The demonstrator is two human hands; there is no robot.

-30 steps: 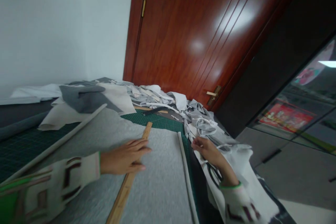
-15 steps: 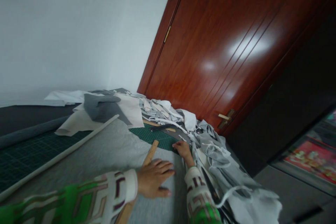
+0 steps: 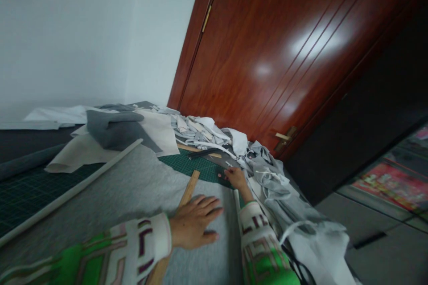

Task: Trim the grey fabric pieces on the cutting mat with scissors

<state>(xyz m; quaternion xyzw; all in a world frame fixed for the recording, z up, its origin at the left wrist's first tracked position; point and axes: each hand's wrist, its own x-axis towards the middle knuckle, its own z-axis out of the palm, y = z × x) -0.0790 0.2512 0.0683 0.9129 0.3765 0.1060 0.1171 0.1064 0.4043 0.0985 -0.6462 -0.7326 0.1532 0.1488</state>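
My left hand [image 3: 195, 223] lies flat with fingers spread on a large piece of grey fabric [image 3: 123, 205]. Beneath its wrist and palm runs a wooden ruler [image 3: 190, 188], whose far end sticks out past the hand. My right hand [image 3: 236, 178] is farther forward, over the right edge of a green cutting mat [image 3: 182, 164], close to the fabric's far right corner. Its fingers are curled together around something small, too blurred to name.
Fabric scraps [image 3: 200, 131] pile up along the back, and more grey cloth [image 3: 277, 191] heaps on the right. A black strip [image 3: 203, 153] lies on the mat. At left are a rolled fabric edge [image 3: 76, 189] and folded grey cloth [image 3: 113, 129]. Behind stands a wooden door [image 3: 254, 53].
The view has shifted slightly, so the table things appear farther left and higher. My right hand has moved a little right, off the fabric's corner. My left hand stays flat on the fabric.
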